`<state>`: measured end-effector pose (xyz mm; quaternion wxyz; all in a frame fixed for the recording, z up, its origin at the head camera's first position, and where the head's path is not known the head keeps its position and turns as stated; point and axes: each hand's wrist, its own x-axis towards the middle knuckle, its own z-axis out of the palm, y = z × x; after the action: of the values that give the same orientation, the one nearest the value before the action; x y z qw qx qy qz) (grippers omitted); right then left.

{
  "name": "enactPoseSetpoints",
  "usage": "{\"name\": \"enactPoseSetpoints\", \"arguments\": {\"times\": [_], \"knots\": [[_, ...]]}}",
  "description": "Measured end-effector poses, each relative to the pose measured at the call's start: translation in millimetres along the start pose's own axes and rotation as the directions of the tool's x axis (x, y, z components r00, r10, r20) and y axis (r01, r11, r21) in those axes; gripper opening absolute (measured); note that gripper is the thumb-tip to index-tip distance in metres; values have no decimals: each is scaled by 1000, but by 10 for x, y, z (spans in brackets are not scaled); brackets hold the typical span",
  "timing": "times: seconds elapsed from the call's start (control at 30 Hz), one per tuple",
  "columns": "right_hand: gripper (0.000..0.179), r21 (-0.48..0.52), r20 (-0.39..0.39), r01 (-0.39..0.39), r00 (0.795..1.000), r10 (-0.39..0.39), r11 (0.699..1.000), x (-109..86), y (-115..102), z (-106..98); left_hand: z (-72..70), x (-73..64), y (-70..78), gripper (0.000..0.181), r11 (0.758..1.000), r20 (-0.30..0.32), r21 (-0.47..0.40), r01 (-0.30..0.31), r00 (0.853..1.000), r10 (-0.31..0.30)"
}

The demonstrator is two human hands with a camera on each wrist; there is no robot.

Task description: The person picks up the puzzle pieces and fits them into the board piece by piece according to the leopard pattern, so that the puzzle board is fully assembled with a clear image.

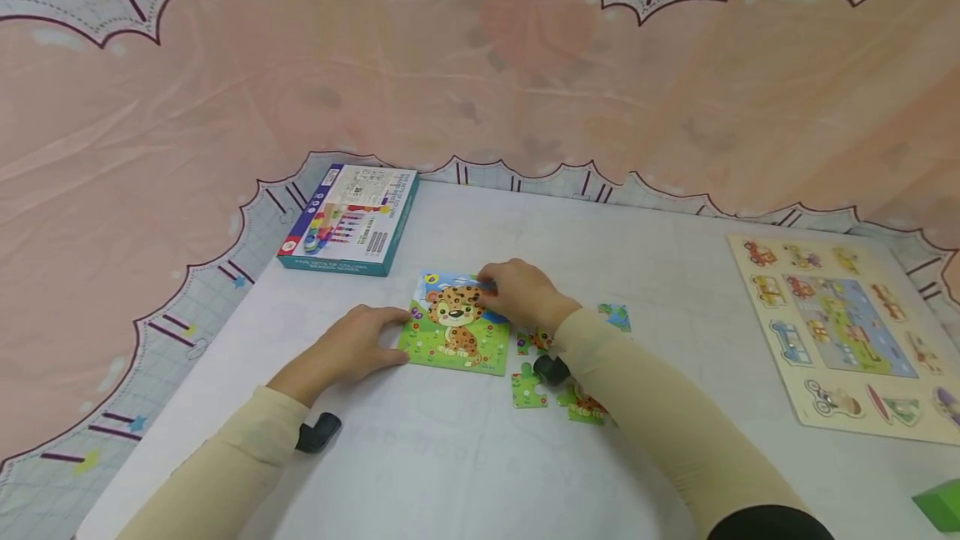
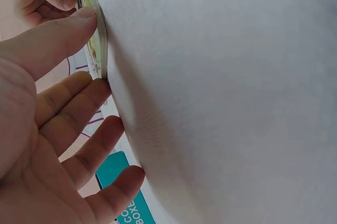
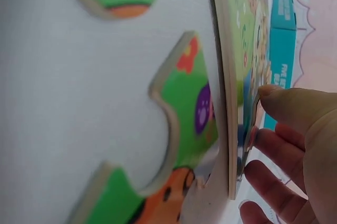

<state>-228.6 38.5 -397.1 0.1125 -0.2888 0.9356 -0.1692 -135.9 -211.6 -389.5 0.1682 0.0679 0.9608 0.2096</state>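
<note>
A square puzzle board point(image 1: 450, 348) with a leopard picture lies on the white table. Along its left edge my left hand point(image 1: 354, 347) rests, the thumb near the lower corner and the fingers stretched out and fairly straight. Over the board's upper right corner my right hand point(image 1: 521, 294) pinches a puzzle piece point(image 3: 256, 105), thumb on its near side and fingertips at the board's edge. Most of that piece is hidden by the hand. Loose green puzzle pieces point(image 1: 528, 387) lie right of the board, partly under the right forearm.
At the back left lies a teal-sided box point(image 1: 352, 219) with printed text. A larger wooden picture board point(image 1: 776, 357) with vehicles and animals sits on the right. A green block point(image 1: 941, 505) is at the near right edge. A patterned cloth point(image 1: 375, 82) hangs behind the table.
</note>
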Motion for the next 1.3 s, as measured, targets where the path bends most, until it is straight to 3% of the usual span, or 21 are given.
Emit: {"name": "enactPoseSetpoints", "arguments": {"times": [1.3], "knots": [[37, -20, -32, -3, 999, 3, 1000, 85, -171, 69, 17, -9, 20, 63, 1000, -6, 6, 21, 1000, -21]]}}
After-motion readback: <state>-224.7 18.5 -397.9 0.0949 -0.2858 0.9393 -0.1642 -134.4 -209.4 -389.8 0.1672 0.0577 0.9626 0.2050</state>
